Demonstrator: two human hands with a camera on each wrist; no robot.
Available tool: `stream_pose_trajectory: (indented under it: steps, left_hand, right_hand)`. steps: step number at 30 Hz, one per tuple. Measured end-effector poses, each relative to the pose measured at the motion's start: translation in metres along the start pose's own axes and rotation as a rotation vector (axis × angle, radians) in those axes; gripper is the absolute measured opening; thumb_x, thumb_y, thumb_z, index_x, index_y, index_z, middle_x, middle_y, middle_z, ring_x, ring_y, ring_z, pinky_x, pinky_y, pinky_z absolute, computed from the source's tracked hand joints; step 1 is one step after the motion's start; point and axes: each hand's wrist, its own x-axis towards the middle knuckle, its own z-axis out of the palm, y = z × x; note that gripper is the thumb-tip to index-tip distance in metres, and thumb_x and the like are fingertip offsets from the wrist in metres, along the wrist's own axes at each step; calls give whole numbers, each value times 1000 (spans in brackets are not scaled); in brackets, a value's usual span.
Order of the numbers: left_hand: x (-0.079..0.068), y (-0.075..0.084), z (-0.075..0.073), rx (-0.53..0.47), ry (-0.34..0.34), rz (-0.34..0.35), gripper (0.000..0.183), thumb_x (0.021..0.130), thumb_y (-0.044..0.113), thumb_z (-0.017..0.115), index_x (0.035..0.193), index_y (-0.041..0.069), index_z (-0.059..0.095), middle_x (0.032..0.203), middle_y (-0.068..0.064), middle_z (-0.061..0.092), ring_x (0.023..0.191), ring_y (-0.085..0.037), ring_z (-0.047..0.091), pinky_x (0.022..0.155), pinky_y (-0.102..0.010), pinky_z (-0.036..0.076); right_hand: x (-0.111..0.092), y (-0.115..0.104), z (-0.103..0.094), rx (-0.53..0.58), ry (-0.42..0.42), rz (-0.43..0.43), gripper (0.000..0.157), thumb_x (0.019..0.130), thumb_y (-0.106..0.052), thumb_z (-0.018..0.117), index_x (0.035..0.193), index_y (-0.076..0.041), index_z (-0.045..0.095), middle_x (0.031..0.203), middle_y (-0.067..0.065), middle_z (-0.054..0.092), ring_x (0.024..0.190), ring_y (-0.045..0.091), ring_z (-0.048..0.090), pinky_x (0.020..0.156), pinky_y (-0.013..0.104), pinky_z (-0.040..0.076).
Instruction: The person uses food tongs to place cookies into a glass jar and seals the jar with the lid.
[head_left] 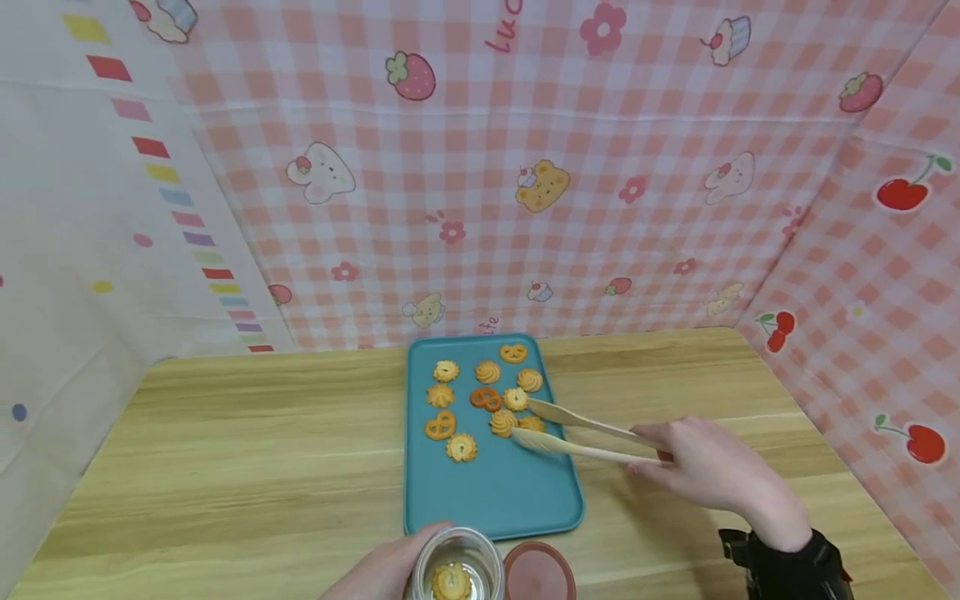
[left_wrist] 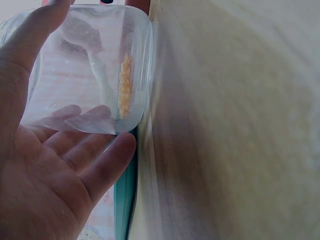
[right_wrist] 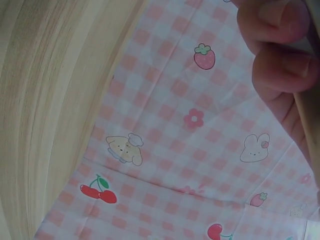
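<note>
Head view, nearest the wearer: the left hand (head_left: 378, 568) has its fingers curled round a clear jar (head_left: 471, 547), probably to keep it from sliding or tipping. Its mouth faces up, and in the left wrist view its base appears to rest on the tabletop (head_left: 262, 467). One round biscuit (head_left: 452, 581) lies flat on the bottom. Just right of the jar lies a reddish lid (head_left: 538, 573), seemingly set aside so the mouth is left free.

Farther out, the fingers of the right hand (head_left: 705, 471) pinch wooden tongs (head_left: 592, 451) near their rear end, a grip that likely leaves length for reaching and lets the arms part. The tips stand spread about a star-shaped cookie (head_left: 532, 423); whether they touch it I cannot tell.

Beneath them, a teal tray (head_left: 487, 504) holds swirled cookies and pretzels (head_left: 439, 425), spaced out mostly over its middle and far parts, which probably makes single pieces easier to grasp. Beyond hangs a pink checked cloth (head_left: 450, 158), perhaps a plain screen for the workspace.
</note>
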Motion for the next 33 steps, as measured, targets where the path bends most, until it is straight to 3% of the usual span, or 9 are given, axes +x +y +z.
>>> stream_pose_trajectory:
  steps: [5,8,11,16,20,27,33]
  left_hand:
    - [3,1,5,-11,3,21,70,80,41,76,139,20,47,120,7,62,105,-8,58,84,-33,48]
    - [6,0,10,6,-2,27,69,80,41,75,139,18,47,121,7,61,106,-8,57,85,-33,48]
    - [10,0,15,9,-8,21,70,80,41,75,139,16,47,122,7,61,108,-8,57,86,-33,48]
    - [16,1,20,-17,-14,18,71,80,42,75,140,16,47,123,7,60,109,-8,56,88,-32,47]
    - [14,-1,16,23,9,19,74,80,44,75,141,13,46,125,6,59,111,-10,55,89,-34,47]
    - [5,-1,6,-2,7,-7,71,80,45,75,140,22,46,122,10,59,108,-7,56,88,-33,47]
    - [-1,0,1,-7,8,-40,72,79,44,76,139,19,47,122,10,60,108,-8,56,88,-34,47]
  right_hand:
    - [-5,2,2,-16,24,-14,38,86,-40,69,113,-15,70,55,-15,26,48,-1,20,45,19,18]
    - [-11,4,3,-28,52,-18,39,86,-41,69,114,-15,70,54,-16,25,48,-2,19,45,18,19]
    - [-19,6,4,-42,81,-33,26,86,-42,68,103,-22,70,54,-17,24,48,-3,18,44,17,19]
    - [-27,8,4,-51,84,-25,23,87,-42,68,100,-23,68,55,-17,25,47,-3,19,43,17,20]
    - [-20,6,3,-67,89,-35,26,87,-40,68,103,-20,69,55,-17,27,47,-3,20,44,17,20]
    - [-7,-2,8,-73,105,-57,32,85,-38,70,108,-16,73,54,-18,29,46,-4,22,42,18,22]
    - [-2,-6,9,-70,115,-64,36,84,-38,71,111,-13,73,53,-18,30,46,-4,22,41,18,23]
